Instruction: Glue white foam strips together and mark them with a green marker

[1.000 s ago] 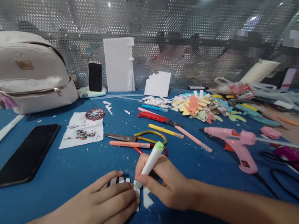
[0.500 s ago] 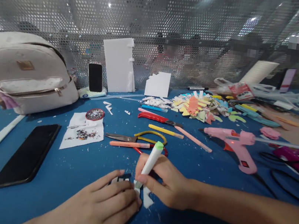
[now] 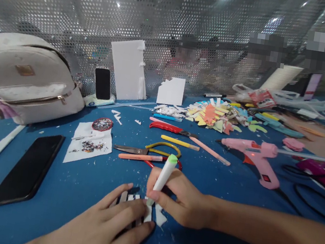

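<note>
Right hand (image 3: 182,202) grasps marker (image 3: 164,177) low, presumably for control; left hand (image 3: 109,221) lies spread over white strips (image 3: 148,214). This apparently steadies them.

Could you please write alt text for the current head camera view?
The right hand holds a green-ended white marker at small white strips on a blue table, the left hand spread over them. Beyond lie scissors, pens and a pink glue gun.

The hands (image 3: 107,222) partly hide the white strips (image 3: 148,214), while the right edge crops the magenta object (image 3: 315,171).
</note>
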`<state>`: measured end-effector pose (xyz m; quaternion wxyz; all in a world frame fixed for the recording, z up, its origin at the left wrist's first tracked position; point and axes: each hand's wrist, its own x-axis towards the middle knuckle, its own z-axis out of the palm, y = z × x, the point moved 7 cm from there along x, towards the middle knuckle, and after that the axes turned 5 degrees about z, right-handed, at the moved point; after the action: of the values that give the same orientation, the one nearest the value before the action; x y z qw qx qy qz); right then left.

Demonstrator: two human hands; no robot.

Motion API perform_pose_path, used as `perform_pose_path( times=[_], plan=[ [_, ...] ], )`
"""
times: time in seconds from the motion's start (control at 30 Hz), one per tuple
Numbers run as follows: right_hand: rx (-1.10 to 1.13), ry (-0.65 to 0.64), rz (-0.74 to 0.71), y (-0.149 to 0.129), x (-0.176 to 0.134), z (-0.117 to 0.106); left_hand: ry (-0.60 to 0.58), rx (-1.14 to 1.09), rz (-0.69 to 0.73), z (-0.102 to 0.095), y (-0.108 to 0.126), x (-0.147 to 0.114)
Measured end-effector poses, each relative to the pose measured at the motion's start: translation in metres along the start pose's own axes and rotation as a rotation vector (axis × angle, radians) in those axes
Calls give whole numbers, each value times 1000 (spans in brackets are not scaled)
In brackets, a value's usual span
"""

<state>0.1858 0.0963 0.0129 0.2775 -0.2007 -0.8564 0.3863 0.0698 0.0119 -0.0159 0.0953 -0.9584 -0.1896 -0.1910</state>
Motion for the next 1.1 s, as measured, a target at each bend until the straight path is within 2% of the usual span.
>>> perform_pose_path(
  times=[0.3,0.7,0.9,1.1],
  plan=[
    [-1,2,9,-1,1,0,15,2,6,-3,0,1],
    [-30,0,-21,0,1,1,-27,-22,31,0,2,3],
    [-24,6,-19,1,0,1,-96,-33,40,2,2,3],
    [-5,-1,-8,2,0,1,-48,-32,29,2,0,3]
  ],
)
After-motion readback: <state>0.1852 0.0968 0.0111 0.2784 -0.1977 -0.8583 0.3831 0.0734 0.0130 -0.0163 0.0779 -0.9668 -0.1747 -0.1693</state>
